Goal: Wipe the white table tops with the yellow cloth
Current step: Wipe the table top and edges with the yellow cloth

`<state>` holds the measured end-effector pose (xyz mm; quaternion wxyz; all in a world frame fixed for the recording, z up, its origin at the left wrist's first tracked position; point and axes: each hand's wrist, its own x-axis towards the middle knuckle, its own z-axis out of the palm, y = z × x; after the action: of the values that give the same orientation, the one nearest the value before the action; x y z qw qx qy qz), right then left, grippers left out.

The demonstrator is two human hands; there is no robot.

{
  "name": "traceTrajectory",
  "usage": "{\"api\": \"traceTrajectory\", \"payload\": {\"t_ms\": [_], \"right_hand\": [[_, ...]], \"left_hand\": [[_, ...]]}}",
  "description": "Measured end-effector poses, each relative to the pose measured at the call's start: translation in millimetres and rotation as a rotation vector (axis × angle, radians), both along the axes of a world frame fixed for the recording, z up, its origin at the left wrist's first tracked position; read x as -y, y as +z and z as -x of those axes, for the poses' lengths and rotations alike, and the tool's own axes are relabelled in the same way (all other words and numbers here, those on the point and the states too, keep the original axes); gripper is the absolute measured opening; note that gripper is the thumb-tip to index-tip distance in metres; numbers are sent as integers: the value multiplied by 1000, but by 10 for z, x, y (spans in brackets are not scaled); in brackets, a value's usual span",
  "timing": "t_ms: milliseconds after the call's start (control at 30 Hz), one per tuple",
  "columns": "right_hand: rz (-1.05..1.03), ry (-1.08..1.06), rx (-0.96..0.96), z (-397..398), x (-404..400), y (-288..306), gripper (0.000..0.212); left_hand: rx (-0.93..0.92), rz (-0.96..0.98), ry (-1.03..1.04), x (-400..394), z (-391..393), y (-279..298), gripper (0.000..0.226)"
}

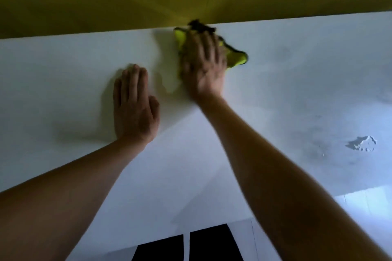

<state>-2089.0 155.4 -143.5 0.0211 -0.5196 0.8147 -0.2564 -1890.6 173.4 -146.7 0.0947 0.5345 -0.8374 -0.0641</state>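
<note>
Yellow cloth [236, 59]: laid at upper centre on white surface [297, 91], covered by right hand [203, 68]; fingers [209, 45] straight, slightly spread.
Left hand [134, 104]: flat, fingers together, beside cloth, apart.

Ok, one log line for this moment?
step: wiping | right hand: flat on yellow cloth near far edge | left hand: flat on white table top

Showing: one table [275, 82], one cloth [236, 59], two hands — left [134, 101], right [203, 65] — and one chipped patch [361, 143].
</note>
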Motion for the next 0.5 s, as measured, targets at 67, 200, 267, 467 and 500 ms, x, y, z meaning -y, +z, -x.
{"api": "traceTrajectory", "payload": {"t_ms": [67, 200, 267, 467, 500], "right_hand": [[-21, 100, 1, -358, -245, 21, 53], [-62, 171, -28, -155, -652, -4, 55], [-57, 9, -19, 154, -825, -32, 54], [-181, -241, 52, 693, -1327, 27, 64], [-161, -246, 42, 611, -1363, 33, 64]], "left_hand": [[-26, 27, -5, -12, -11, -22, 66], [-56, 31, -8, -9, -26, -43, 65], [-54, 22, -4, -18, -21, -38, 65], [-73, 48, 13, -67, -7, -50, 62], [-75, 50, 16, -66, -9, -44, 62]]}}
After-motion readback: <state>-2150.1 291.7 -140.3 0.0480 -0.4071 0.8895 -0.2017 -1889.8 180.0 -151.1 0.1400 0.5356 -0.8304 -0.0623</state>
